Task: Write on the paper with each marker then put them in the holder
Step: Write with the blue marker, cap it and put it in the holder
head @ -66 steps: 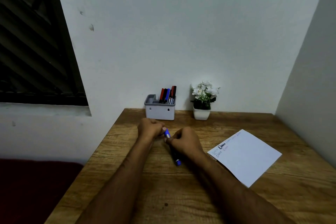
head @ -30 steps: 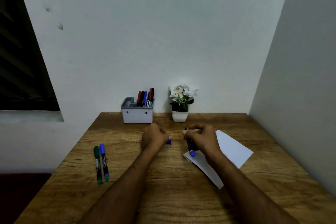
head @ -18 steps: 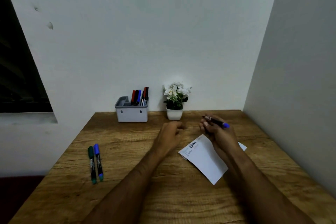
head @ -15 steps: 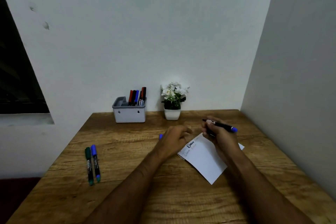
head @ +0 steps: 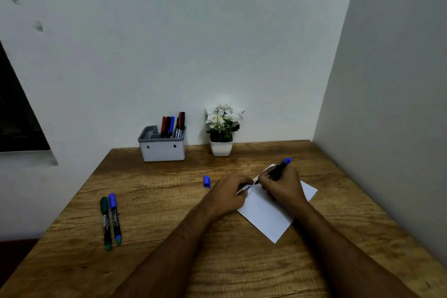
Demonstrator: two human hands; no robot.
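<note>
pen down on the paper, cap left on the table

the right hand [head: 283,185] pinches the uncapped blue marker [head: 275,170], its tip now lowered to the upper left corner of the paper [head: 271,215]; half a second ago the marker was held level above the sheet. the left hand [head: 227,195] lies with curled fingers on the paper's left edge, touching it, beside the writing. it has let go of the blue cap [head: 206,181], which now lies on the table [head: 169,201] just left of that hand. farther left of both hands, a green marker [head: 105,222] and a second blue marker [head: 114,218] lie side by side. beyond the hands, the holder [head: 162,149] stands with several markers, a potted plant [head: 222,128] to its right.
</note>
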